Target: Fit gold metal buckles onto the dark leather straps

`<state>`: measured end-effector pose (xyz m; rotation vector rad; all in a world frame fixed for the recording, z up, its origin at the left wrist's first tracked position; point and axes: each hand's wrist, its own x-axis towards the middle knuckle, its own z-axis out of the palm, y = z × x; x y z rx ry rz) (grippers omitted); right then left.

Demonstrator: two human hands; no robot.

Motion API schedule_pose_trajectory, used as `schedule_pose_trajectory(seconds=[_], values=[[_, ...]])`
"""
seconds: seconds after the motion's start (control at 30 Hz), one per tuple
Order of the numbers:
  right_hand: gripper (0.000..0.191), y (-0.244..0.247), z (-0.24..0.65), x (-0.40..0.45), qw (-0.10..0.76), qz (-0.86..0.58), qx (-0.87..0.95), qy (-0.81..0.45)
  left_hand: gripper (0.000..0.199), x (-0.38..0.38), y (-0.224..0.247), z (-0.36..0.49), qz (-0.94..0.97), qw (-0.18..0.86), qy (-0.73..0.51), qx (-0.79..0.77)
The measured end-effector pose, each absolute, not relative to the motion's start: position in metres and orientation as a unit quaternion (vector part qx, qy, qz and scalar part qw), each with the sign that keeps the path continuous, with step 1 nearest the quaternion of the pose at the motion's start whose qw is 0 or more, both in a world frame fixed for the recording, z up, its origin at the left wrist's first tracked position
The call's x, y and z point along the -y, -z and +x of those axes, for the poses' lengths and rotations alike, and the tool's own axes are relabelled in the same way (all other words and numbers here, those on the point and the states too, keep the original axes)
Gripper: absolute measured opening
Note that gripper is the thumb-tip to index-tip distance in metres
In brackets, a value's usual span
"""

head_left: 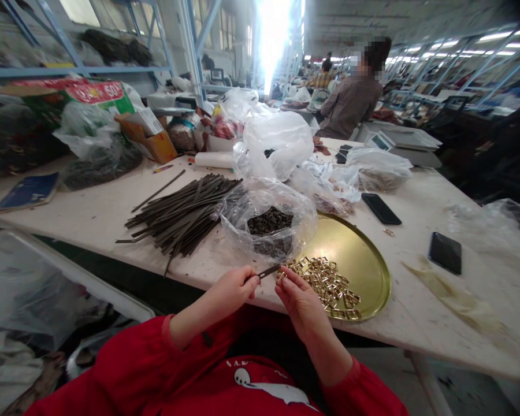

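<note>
My left hand [238, 286] pinches a dark strap [267, 271] whose tip points right, toward my other hand. Between the fingertips of my right hand [298, 297] is a small gold buckle [281, 276], at the tip of the strap; I cannot tell whether the strap passes through it. Just right of my right hand, many gold buckles [329, 283] lie heaped on a round gold tray [364, 254]. A clear plastic bag [303, 222] of small dark pieces [268, 224] stands open behind my hands. Left of it is a pile of long dark straps [182, 214].
Two phones [381, 208] [445, 252] and a pale cloth strip [455, 292] lie on the right of the table. More plastic bags [281, 141], a white roll [214, 160] and an open carton [149, 138] stand behind. A blue booklet [26, 192] is at left. A person [351, 98] is beyond the table.
</note>
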<state>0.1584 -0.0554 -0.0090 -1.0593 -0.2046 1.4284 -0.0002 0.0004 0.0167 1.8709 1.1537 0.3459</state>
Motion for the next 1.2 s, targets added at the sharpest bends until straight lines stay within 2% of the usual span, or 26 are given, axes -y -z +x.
schedule_pose_trajectory(seconds=[0.2, 0.5, 0.73, 1.1, 1.2], values=[[0.030, 0.006, 0.161, 0.061, 0.633, -0.461, 0.107, -0.613, 0.024, 0.009, -0.022, -0.003, 0.762, 0.427, -0.129, -0.469], [0.029, -0.002, 0.149, 0.070, 0.587, -0.417, 0.077, -0.689, 0.026, 0.023, -0.029, -0.007, 0.793, 0.412, -0.122, -0.432], [0.030, -0.004, 0.131, 0.088, 0.575, -0.433, 0.114, -0.685, 0.009, 0.041, -0.030, 0.001, 0.741, 0.470, -0.201, -0.435], [0.023, -0.012, 0.113, 0.119, 0.608, -0.430, 0.201, -0.636, 0.015, 0.067, -0.023, -0.009, 0.691, 0.552, -0.236, -0.403], [0.022, -0.014, 0.111, 0.125, 0.619, -0.465, 0.286, -0.565, 0.016, 0.073, -0.025, -0.011, 0.672, 0.581, -0.248, -0.387]])
